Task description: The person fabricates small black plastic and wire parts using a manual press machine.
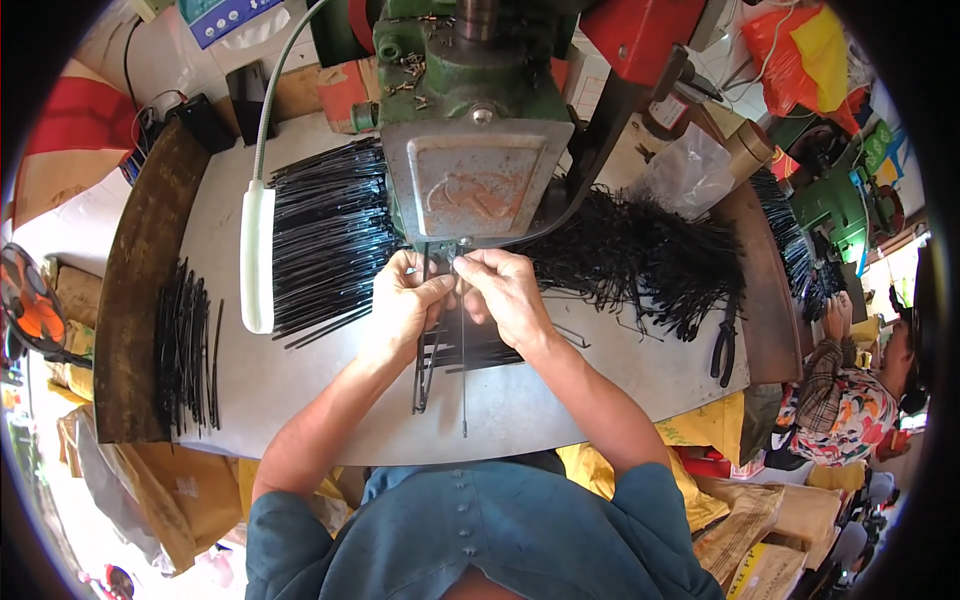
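Observation:
Both hands meet at the bottom of a green press-like machine (pixel 478 190) with a grey front plate. My left hand (pixel 405 300) is closed, pinching a long narrow black metal piece (pixel 422 380) that hangs down over the table. Close beside it my right hand (pixel 508 300) is closed at the top of a thin straight rod (pixel 464 390), which also hangs down. The fingertips of both hands are almost touching under the machine head, and they partly hide the upper ends of these pieces. Several black strips lie flat on the table just behind the hands.
A dense row of black rods (pixel 325 240) lies left of the machine, a tangled heap of black pieces (pixel 660 250) to its right. Pliers (pixel 722 345) rest near the right edge. A smaller bundle (pixel 187 350) lies far left, beside a white lamp (pixel 257 260). Another person (pixel 845 400) sits at far right.

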`<state>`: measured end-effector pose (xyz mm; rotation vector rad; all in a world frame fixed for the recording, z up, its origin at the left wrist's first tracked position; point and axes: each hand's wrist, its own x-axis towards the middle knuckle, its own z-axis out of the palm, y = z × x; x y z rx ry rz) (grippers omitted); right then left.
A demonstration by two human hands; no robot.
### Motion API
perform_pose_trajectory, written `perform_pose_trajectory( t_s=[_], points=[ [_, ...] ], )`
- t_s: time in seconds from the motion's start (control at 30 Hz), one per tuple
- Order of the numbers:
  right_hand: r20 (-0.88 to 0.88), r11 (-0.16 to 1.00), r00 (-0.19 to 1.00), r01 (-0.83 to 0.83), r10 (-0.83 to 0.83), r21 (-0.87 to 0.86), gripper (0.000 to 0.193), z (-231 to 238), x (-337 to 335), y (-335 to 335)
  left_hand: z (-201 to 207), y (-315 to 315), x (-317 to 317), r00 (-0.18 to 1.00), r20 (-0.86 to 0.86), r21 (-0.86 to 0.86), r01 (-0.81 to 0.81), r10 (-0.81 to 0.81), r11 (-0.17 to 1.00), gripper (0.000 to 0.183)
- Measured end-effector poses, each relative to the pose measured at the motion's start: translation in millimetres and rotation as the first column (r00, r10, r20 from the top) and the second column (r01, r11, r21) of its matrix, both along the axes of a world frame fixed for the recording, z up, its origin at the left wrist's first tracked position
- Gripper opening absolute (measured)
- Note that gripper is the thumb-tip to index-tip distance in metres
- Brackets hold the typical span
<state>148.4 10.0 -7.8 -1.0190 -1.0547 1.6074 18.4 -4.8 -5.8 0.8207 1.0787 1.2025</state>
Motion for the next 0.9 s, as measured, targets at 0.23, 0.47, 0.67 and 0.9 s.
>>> perform_pose_trajectory(
  t_s=[0.23,0.47,0.67,0.9],
  points=[
    [0.228,0.996,0.973,-0.010,0.031,-0.090,0.020,14,37,4,7,2,-1,1.000,-0.005,-0.052,0.020,-0.020,0.998,0.019],
    [0.339,0.972,0.911,0.227,-0.237,0.069,0.017,39,108,7,7,1,-4,1.000,-0.004,-0.011,0.029,-0.029,1.000,0.020],
    [0.490,0.979,0.848,0.158,-0.200,0.126,0.014,42,120,3,25,-2,-20,0.993,-0.114,-0.047,0.025,-0.030,0.999,0.017],
    [0.933,0.822,0.191,-0.442,-0.306,0.360,0.010,23,112,-6,53,-27,-111,0.036,-0.997,-0.051,0.281,-0.063,0.958,0.019]
  ],
)
